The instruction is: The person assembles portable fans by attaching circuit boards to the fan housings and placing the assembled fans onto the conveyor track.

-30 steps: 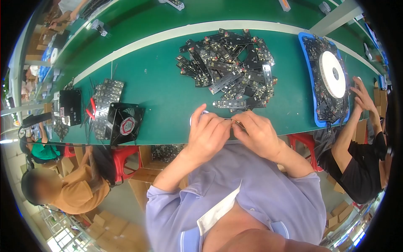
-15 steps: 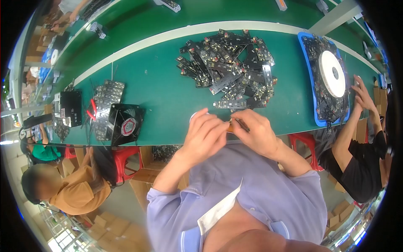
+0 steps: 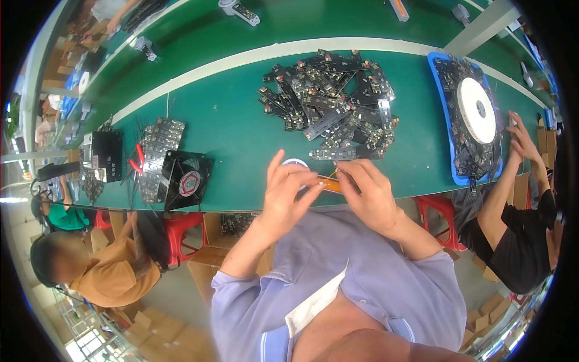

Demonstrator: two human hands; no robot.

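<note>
My left hand (image 3: 288,192) is closed in a pinch, index finger and thumb together, its other fingers raised. Opposite it, my right hand (image 3: 369,188) also pinches with thumb and index finger. A thin yellow wire (image 3: 330,176) runs between the two sets of fingertips. Just below it is an orange piece (image 3: 332,186), partly covered by my fingers; its kind is unclear. A round white-rimmed spool (image 3: 295,163) shows behind my left fingers. Beyond my hands, a heap of black circuit boards (image 3: 325,120) lies on the green table (image 3: 241,133).
To the right, a blue tray (image 3: 435,78) of boards carries a white reel (image 3: 470,108). On the left are a black fan (image 3: 188,180), red-handled pliers (image 3: 139,160), a row of boards (image 3: 163,139) and a black box (image 3: 105,157). People sit on both sides.
My hands have moved slightly apart, and the yellow wire and orange piece between them show more clearly. More of the white-rimmed spool shows. The view has shifted a little.
</note>
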